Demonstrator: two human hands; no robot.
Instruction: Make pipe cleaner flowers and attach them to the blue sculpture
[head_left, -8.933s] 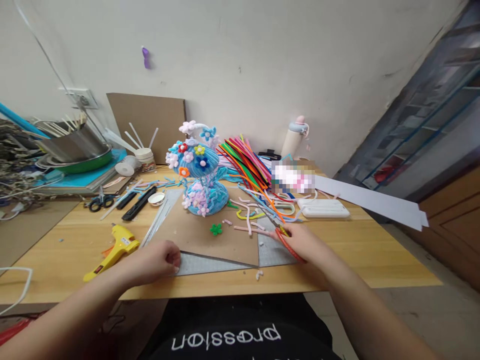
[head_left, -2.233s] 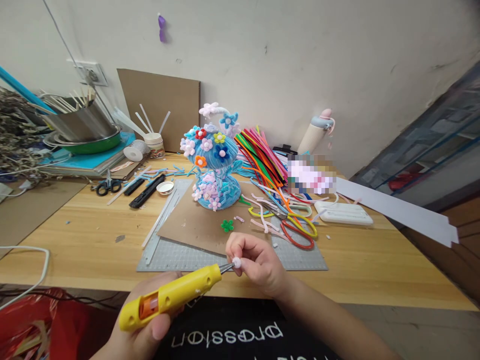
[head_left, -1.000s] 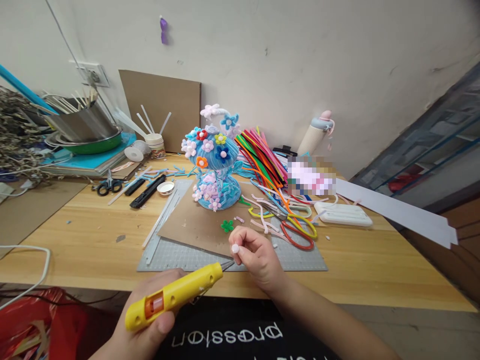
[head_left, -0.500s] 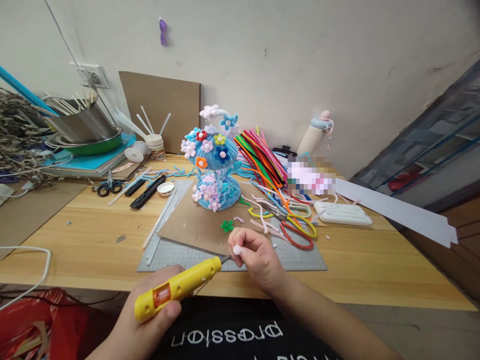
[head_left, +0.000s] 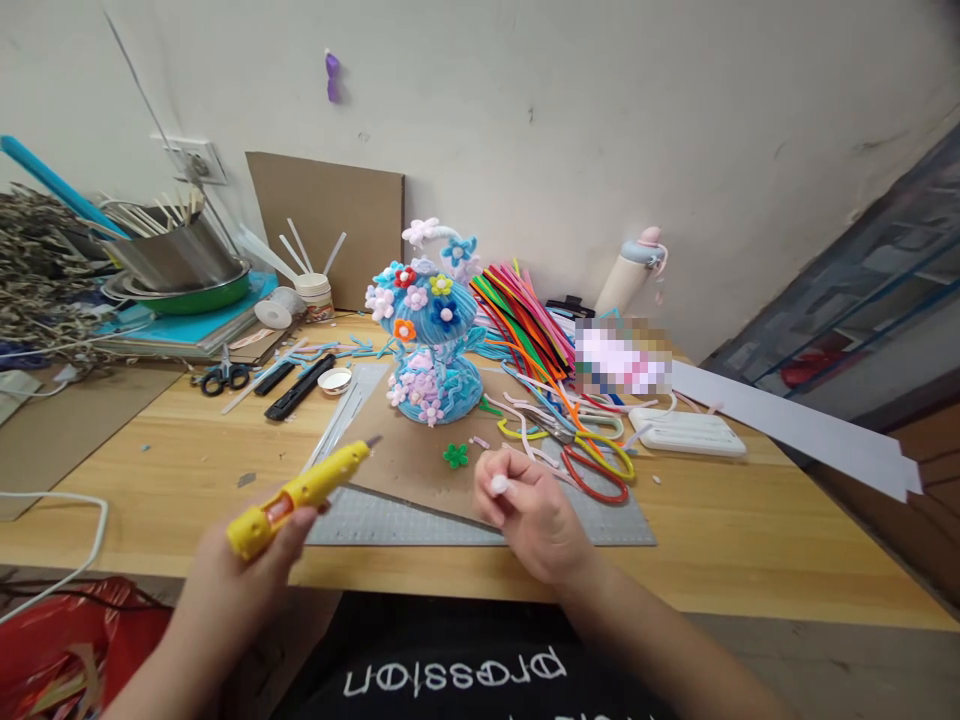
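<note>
My left hand (head_left: 259,560) is closed round a yellow hot glue gun (head_left: 304,492), its dark nozzle pointing up and right over the cutting mat's left side. Between the thumb and fingers of my right hand (head_left: 532,510) is a small white pom-pom (head_left: 499,485). Just beyond that hand, a green pipe-cleaner flower (head_left: 455,456) lies on a brown cardboard sheet (head_left: 382,455). Behind it stands a blue pipe-cleaner mushroom-shaped piece (head_left: 431,335), dotted with flowers in several colours.
Scissors with red and yellow handles (head_left: 596,470) lie right of the cardboard, on the grey cutting mat (head_left: 420,525). A bundle of coloured pipe cleaners (head_left: 521,320) rests behind them. A black utility knife (head_left: 300,388) and small dark scissors (head_left: 225,378) are at left.
My left hand has drawn the glue gun left, away from the pom-pom. My right hand has shifted slightly right and still pinches the pom-pom.
</note>
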